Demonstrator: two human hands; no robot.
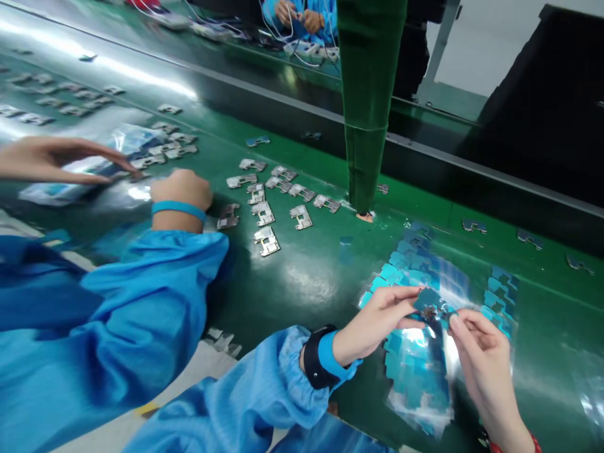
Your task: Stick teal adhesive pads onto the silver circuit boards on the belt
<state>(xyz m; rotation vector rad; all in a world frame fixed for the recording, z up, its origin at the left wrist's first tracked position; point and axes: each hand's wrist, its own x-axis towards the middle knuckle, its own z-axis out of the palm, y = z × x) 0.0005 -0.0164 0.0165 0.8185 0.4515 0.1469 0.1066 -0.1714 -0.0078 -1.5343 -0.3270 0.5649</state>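
Observation:
Between my two hands is a small circuit board (430,308), bluish on top with a coppery patch. My left hand (380,318) pinches its left side between thumb and fingers. At its right edge, the thumb and forefinger of my right hand (486,355) are pressed together on the board. Below them lie clear sheets carrying rows of blue adhesive pieces (410,365). A narrower strip of blue pieces (497,296) lies just beyond my right hand. Whether a blue piece is stuck to the board, I cannot tell.
Several metal-shielded boards (264,214) lie on the green table (302,283). At the left, a co-worker's hands (182,192) are by a plastic bag (136,141) and more boards. A green-wrapped post (370,107) rises at the back. Another person's hands (302,16) work across the line.

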